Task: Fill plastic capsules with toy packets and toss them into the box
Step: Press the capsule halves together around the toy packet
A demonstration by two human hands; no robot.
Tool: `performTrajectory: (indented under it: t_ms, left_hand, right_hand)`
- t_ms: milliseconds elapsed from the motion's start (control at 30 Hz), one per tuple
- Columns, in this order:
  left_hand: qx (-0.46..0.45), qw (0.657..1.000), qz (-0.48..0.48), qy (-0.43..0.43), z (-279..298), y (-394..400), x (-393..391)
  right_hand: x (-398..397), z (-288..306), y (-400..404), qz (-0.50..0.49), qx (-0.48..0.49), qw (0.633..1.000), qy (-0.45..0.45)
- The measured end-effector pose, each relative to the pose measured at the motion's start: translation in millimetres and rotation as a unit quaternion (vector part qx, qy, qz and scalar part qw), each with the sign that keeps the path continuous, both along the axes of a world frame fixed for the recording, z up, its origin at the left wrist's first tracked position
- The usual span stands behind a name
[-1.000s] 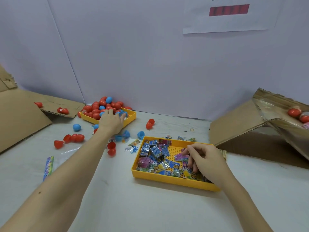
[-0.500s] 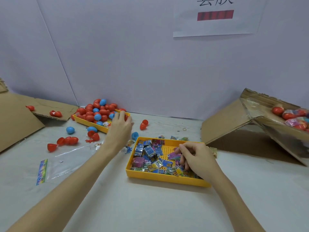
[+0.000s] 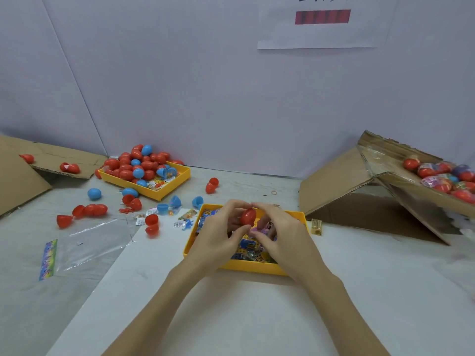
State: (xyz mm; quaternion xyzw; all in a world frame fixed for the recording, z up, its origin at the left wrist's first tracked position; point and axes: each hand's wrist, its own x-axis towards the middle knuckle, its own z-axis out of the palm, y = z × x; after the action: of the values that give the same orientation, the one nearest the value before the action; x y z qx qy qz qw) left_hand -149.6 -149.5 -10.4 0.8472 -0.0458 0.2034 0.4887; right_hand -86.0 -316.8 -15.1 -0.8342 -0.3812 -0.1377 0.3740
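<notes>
Both hands meet above the yellow packet tray point(image 3: 246, 267). My left hand point(image 3: 218, 233) and my right hand point(image 3: 280, 233) together grip a red plastic capsule point(image 3: 248, 216) with curled fingertips. Below them lie several blue and pink toy packets point(image 3: 250, 249), partly hidden by my hands. A second yellow tray point(image 3: 164, 191) at the back left holds a heap of red and blue capsules point(image 3: 136, 165). The cardboard box point(image 3: 401, 170) at the right holds filled capsules point(image 3: 442, 176).
Loose red and blue capsule halves point(image 3: 90, 210) and small packets are scattered left of the packet tray. An empty clear bag point(image 3: 84, 242) lies at the left. Folded cardboard point(image 3: 23, 170) sits at the far left. A small yellow packet point(image 3: 316, 226) rests right of the tray.
My left hand came back from the capsule tray with a red capsule. My right hand lifted from the packets, and both now hold the capsule over the packet tray.
</notes>
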Motion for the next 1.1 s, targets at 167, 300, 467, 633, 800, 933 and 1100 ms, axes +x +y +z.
performTrajectory:
  t_ms: [167, 300, 467, 633, 800, 933, 1100]
  left_hand:
    - [-0.032, 0.997, -0.058, 0.03, 3.1, 4.7, -2.4]
    - [-0.089, 0.991, -0.08, 0.055, 5.5, 7.6, -2.3]
    - [-0.055, 0.996, -0.035, 0.053, 4.7, 4.4, -0.3]
    - [-0.013, 0.997, 0.017, 0.08, 6.2, 3.6, 0.7]
    - [-0.001, 0.995, 0.019, 0.094, 5.3, 3.9, 0.5]
    - [-0.079, 0.994, 0.0, 0.072, 6.0, 2.6, 1.0]
    - [-0.102, 0.993, -0.026, 0.047, 3.9, 6.7, 1.2]
  right_hand:
    - [-7.6, 3.9, 2.5, -0.013, -0.001, 0.999, -0.03]
    - [-11.3, 5.6, 2.8, -0.033, 0.002, 0.999, -0.031]
    - [-10.8, 3.3, 4.3, -0.047, 0.017, 0.998, -0.038]
    - [-11.9, 2.6, 7.1, -0.044, 0.04, 0.997, -0.039]
    - [-12.2, 2.1, 8.1, -0.044, 0.042, 0.997, -0.042]
    - [-9.2, -0.6, 8.3, -0.019, 0.052, 0.998, -0.031]
    - [-9.8, -1.7, 9.2, 0.019, 0.052, 0.998, -0.016]
